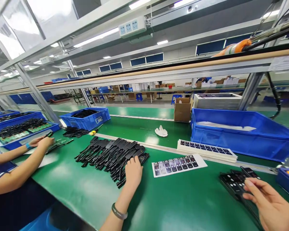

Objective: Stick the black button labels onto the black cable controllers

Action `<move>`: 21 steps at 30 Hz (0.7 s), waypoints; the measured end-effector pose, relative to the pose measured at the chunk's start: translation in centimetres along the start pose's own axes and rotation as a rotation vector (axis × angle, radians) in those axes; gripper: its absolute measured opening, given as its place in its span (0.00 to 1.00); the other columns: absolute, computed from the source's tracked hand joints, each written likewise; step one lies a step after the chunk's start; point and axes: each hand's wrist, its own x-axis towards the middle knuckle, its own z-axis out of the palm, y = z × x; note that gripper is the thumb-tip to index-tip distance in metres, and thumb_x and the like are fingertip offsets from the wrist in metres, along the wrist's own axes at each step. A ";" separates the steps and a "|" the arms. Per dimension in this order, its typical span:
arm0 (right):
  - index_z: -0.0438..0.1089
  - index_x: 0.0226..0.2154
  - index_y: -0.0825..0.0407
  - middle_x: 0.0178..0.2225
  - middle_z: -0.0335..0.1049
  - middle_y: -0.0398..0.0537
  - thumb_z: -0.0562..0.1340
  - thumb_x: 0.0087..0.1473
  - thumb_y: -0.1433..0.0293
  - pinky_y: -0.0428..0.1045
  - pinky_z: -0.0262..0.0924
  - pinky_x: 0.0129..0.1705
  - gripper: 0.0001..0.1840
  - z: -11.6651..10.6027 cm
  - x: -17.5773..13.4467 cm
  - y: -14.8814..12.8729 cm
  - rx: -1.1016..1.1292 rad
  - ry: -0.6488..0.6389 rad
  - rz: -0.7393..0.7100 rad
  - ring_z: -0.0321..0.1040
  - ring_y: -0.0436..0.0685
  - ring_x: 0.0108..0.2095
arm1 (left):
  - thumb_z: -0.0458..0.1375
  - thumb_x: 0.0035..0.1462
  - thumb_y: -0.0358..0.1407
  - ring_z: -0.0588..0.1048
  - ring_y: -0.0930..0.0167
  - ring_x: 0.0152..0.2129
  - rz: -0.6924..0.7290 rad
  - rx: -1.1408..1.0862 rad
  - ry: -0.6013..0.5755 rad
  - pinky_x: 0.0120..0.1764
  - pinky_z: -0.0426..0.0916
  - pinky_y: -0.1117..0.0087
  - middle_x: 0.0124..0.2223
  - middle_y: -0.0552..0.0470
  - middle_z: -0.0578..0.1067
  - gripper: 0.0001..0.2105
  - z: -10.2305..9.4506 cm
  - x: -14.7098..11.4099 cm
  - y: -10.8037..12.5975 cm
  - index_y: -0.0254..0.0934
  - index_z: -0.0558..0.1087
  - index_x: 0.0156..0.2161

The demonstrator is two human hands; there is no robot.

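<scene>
A row of flat black controllers with cables [110,154] lies in an overlapping pile on the green table. At its right end my left hand [134,171], with a dark bracelet on the wrist, has its fingers closed over one controller [144,158]. Just right of that hand lies a white sheet of dark labels [175,165]. At the far right my right hand [271,200] is pinched at the edge of a black controller in a small group of labelled ones [233,181]. Cables run down beneath that hand, and its fingers partly hide what they hold.
Stacked label sheets [207,150] lie before a large blue bin [233,141]. A white glove [161,131] and a cardboard box [182,110] are farther back. On the left, a co-worker's hands [42,141] handle parts near blue trays [26,138]. A blue crate [96,119] holds black parts.
</scene>
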 end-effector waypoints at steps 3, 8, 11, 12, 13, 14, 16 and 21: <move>0.69 0.31 0.48 0.34 0.65 0.47 0.69 0.38 0.51 0.48 0.68 0.25 0.23 2.8 -2.3 -2.9 0.097 0.000 0.019 0.64 0.56 0.33 | 0.51 0.51 0.22 0.68 0.49 0.45 -0.015 0.090 -0.002 0.45 0.61 0.51 0.41 0.37 0.66 0.22 -0.9 0.1 -0.1 0.25 0.62 0.53; 0.69 0.32 0.50 0.33 0.64 0.45 0.68 0.43 0.52 0.46 0.69 0.26 0.21 5.9 -3.9 -4.6 0.158 -0.142 0.009 0.64 0.56 0.33 | 0.52 0.52 0.28 0.71 0.53 0.40 0.036 0.042 -0.111 0.42 0.63 0.55 0.46 0.36 0.64 0.24 -1.3 -0.7 2.0 0.28 0.60 0.56; 0.68 0.33 0.49 0.31 0.64 0.44 0.67 0.47 0.54 0.47 0.69 0.28 0.17 7.5 -4.5 -4.6 0.174 -0.218 -0.012 0.64 0.54 0.32 | 0.57 0.50 0.33 0.71 0.60 0.40 0.103 -0.132 -0.315 0.42 0.64 0.61 0.46 0.43 0.66 0.18 0.1 -2.0 4.3 0.36 0.67 0.48; 0.68 0.34 0.48 0.31 0.64 0.43 0.66 0.48 0.55 0.47 0.69 0.28 0.17 8.1 -4.8 -4.5 0.176 -0.240 -0.015 0.64 0.54 0.31 | 0.58 0.48 0.35 0.72 0.64 0.37 0.111 -0.210 -0.410 0.39 0.66 0.64 0.43 0.46 0.68 0.15 1.0 -2.6 5.0 0.37 0.69 0.44; 0.67 0.34 0.48 0.30 0.63 0.43 0.66 0.49 0.55 0.48 0.68 0.28 0.16 8.5 -5.1 -4.3 0.175 -0.261 -0.015 0.64 0.54 0.30 | 0.60 0.47 0.36 0.72 0.67 0.32 0.103 -0.294 -0.512 0.35 0.67 0.67 0.39 0.49 0.70 0.14 2.1 -3.3 5.7 0.38 0.68 0.41; 0.67 0.34 0.49 0.30 0.63 0.42 0.65 0.49 0.55 0.48 0.67 0.28 0.16 8.9 -5.4 -4.1 0.173 -0.278 -0.013 0.64 0.53 0.29 | 0.60 0.46 0.38 0.72 0.70 0.26 0.081 -0.382 -0.614 0.29 0.67 0.70 0.35 0.51 0.71 0.14 3.3 -4.0 6.4 0.38 0.67 0.40; 0.66 0.33 0.49 0.29 0.63 0.41 0.64 0.51 0.56 0.48 0.66 0.28 0.15 9.4 -5.9 -3.5 0.167 -0.307 -0.005 0.64 0.52 0.26 | 0.60 0.47 0.43 0.69 0.74 0.19 0.016 -0.552 -0.777 0.23 0.65 0.72 0.30 0.53 0.72 0.18 5.7 -5.6 7.4 0.37 0.63 0.40; 0.64 0.30 0.49 0.26 0.59 0.38 0.62 0.54 0.56 0.46 0.57 0.24 0.14 9.2 -6.5 -2.3 0.154 -0.351 0.004 0.59 0.48 0.21 | 0.62 0.46 0.49 0.73 0.76 0.23 -0.170 -0.961 -0.948 0.29 0.68 0.73 0.37 0.46 0.75 0.25 8.4 -8.2 8.1 0.35 0.62 0.44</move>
